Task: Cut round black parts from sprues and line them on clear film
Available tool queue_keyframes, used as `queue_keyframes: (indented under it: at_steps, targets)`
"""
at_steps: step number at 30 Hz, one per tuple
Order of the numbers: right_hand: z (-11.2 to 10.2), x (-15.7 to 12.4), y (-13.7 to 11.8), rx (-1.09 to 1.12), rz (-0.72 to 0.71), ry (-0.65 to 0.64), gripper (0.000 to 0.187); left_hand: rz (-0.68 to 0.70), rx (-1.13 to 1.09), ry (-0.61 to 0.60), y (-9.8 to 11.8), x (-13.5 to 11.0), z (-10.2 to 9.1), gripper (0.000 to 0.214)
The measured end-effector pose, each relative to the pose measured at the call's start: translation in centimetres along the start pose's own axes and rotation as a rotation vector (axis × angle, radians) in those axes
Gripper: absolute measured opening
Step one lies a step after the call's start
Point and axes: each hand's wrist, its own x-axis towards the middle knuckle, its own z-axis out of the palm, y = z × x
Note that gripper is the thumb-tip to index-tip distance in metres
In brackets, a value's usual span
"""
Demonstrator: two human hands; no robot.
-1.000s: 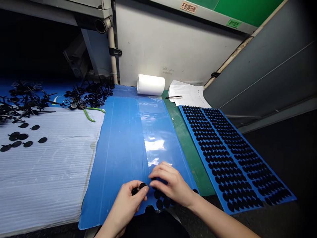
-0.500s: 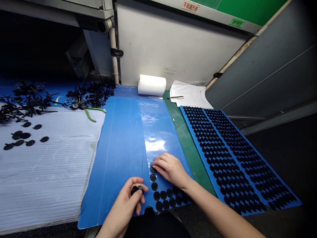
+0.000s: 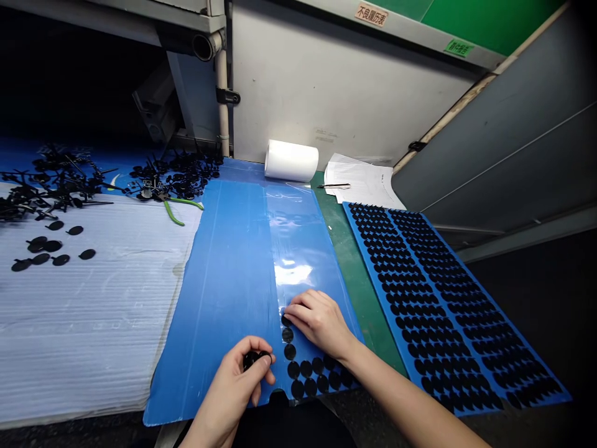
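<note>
Black discs (image 3: 293, 369) sit in an L-shaped layout on glossy strip (image 3: 298, 239), near end of blue sheet (image 3: 233, 249). Salmon label (image 3: 371, 14) reads "不良履历表"; green label (image 3: 459, 48) too blurred to read. Left hand (image 3: 236, 379): fingers curled, clamped on several more discs. Right hand (image 3: 321, 320): thumb and fingertips close together, touching column's top disc; can't tell if pinching or pressing.

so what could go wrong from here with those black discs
The left hand holds several round black discs together, so one might slip out. The right hand has its fingers at the top disc of a short column, where a nudge could push it out of line. The bare right forearm partly hides the lower rows and might brush those discs.
</note>
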Motion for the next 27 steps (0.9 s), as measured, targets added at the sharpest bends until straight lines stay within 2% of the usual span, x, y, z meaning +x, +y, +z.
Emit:
queue_keyframes:
  at_steps: [10,12,15,18,21,23,27]
  targets:
    - [0.5,-0.3,-0.2,0.019,0.036,0.041,0.012,0.013,-0.007,-0.02,0.7,0.0,0.4,0.024]
    - [0.2,-0.4,-0.6,0.084,0.087,0.082,0.013,0.011,-0.005,0.004,0.8,0.1,0.6,0.024]
    - [-0.7,-0.5,-1.8,0.319,0.153,0.123,0.012,0.022,-0.008,0.059,1.1,0.3,1.0,0.024]
    - [-1.6,-0.6,-3.1,0.538,0.097,-0.001,0.012,0.078,0.051,0.107,1.4,0.5,1.4,0.022]
    - [-1.9,-0.7,-3.6,0.572,0.027,-0.12,0.012,0.115,0.162,0.125,1.3,0.6,1.5,0.023]
    - [-1.8,-0.7,-3.3,0.566,0.014,-0.137,0.012,0.123,0.195,0.112,1.2,0.6,1.5,0.024]
    - [-1.4,0.1,-1.3,0.515,0.131,0.006,0.011,0.086,0.083,0.117,1.1,0.6,1.3,0.028]
